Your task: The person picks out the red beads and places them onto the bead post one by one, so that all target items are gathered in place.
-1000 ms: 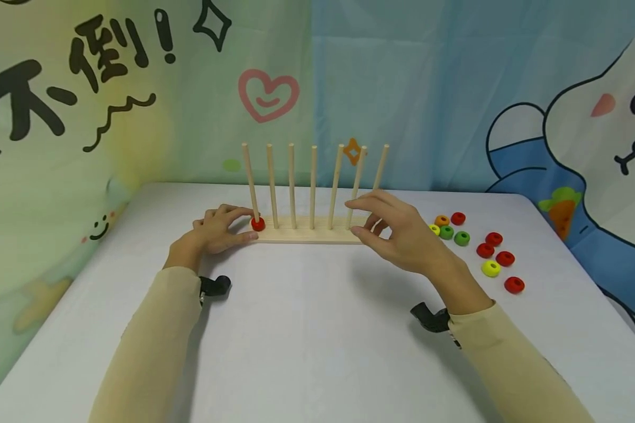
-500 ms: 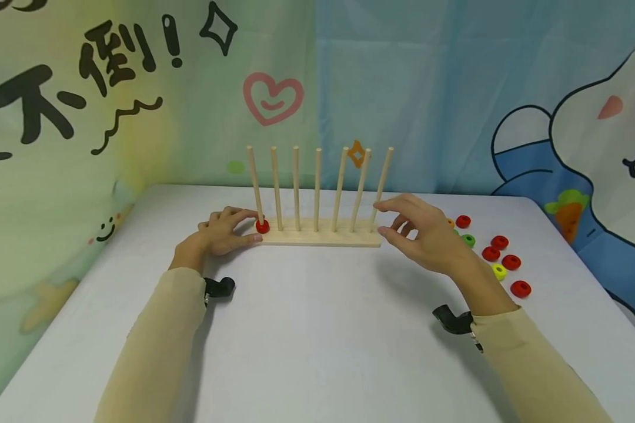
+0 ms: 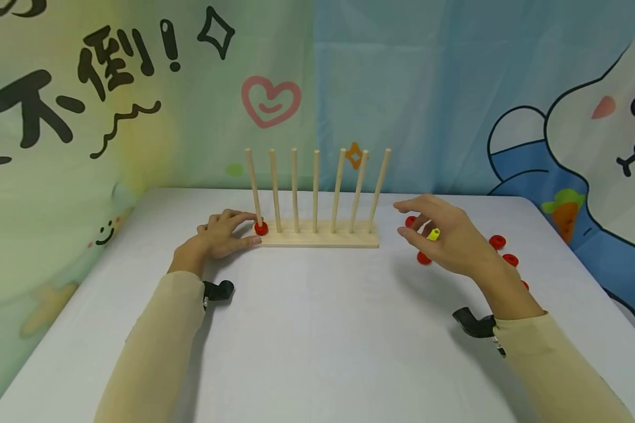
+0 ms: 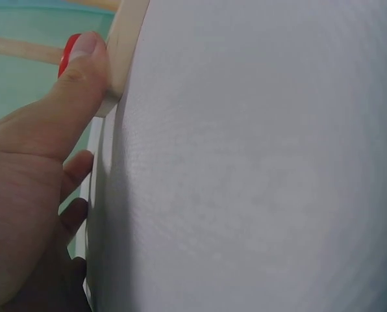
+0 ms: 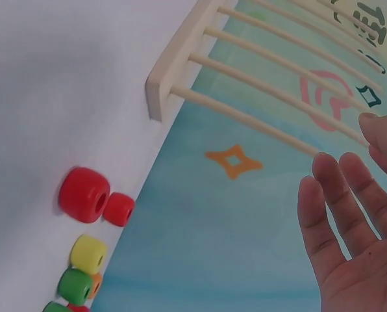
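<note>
A wooden rack [image 3: 320,239] with a row of several upright pegs stands on the white table. One red bead [image 3: 261,228] sits at the foot of its leftmost peg. My left hand [image 3: 223,235] holds that end of the rack, thumb at the front edge and index finger by the bead. In the left wrist view the thumb [image 4: 76,81] lies against the base, partly covering the bead. My right hand [image 3: 447,235] hovers right of the rack, fingers loosely bent and apart, holding nothing. Around it are a red bead [image 3: 424,258] and a yellow bead [image 3: 433,234], partly hidden.
More red beads [image 3: 497,242] lie at the right, some behind my right arm. A green bead [image 5: 75,286] and an orange bead [image 5: 95,286] show in the right wrist view. A printed cloth [image 3: 376,88] hangs behind the table.
My right hand has moved right, from the pegs at the right end of the rack to above the loose beads. The left hand has stayed at the rack's left end.
</note>
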The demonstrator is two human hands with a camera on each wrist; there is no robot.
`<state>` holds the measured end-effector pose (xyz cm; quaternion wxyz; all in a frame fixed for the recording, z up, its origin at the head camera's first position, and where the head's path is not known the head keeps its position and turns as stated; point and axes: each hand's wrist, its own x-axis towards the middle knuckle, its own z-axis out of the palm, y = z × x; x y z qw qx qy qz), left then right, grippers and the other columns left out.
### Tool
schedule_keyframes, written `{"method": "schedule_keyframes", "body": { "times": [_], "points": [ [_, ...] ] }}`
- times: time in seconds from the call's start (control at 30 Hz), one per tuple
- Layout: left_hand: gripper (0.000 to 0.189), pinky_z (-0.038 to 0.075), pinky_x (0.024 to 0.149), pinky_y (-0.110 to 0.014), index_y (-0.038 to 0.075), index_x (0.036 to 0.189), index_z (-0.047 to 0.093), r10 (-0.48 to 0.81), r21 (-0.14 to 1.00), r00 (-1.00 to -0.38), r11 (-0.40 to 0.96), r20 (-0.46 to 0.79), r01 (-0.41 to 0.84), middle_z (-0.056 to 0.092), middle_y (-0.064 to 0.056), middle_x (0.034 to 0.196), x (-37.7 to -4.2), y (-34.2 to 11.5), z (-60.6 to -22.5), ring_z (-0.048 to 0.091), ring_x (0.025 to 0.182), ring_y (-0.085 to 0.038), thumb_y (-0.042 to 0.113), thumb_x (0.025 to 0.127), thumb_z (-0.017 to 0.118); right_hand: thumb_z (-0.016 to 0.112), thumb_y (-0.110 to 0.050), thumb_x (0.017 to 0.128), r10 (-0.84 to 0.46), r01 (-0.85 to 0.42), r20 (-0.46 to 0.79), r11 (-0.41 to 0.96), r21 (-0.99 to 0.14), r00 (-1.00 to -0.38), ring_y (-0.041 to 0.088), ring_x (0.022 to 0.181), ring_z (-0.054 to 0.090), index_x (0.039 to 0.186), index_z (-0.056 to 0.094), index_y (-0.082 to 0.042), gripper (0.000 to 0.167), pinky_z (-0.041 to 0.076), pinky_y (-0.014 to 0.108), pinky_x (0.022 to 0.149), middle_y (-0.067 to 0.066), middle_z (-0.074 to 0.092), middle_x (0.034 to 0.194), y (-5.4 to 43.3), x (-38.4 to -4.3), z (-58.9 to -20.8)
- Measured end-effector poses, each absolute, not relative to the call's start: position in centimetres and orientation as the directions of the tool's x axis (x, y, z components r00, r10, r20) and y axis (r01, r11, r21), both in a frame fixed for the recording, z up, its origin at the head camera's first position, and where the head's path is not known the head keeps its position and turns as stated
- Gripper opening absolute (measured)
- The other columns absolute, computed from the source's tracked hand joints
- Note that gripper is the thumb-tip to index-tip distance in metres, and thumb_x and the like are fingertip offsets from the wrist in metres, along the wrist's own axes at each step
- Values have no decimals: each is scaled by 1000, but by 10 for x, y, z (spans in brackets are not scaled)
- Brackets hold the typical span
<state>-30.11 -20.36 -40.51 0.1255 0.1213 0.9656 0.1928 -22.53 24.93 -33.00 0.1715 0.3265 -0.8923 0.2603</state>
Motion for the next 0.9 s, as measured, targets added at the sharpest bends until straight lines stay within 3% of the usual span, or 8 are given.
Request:
{"method": "schedule_keyframes", "body": {
  "times": [0.27,0.57,0.9],
  "points": [
    [76,22,98,-68,36,151,34,287,408,-937,894,-199,186,21,-11,158,-301,-204,-407,19,139,-45,72,87,53,75,-9,86,-462,-630,454,692,-353,-762,5,81,64,132,60,-19,49,56,31,67,-7,61,118,261,-222,-336],
    [74,21,99,-69,37,151,34,283,410,-937,894,-206,180,21,-9,159,-302,-203,-406,18,140,-44,71,87,53,77,-9,85,-437,-603,445,712,-360,-782,6,80,62,129,61,-17,48,54,24,65,-6,61,118,273,-219,-342],
    [75,22,100,-69,36,151,33,286,408,-932,896,-225,176,20,-11,159,-302,-204,-403,17,140,-45,71,88,53,80,-3,81,-442,-593,422,722,-356,-791,9,82,62,129,62,-14,53,56,32,67,-4,60,117,293,-219,-350]
  ]
}}
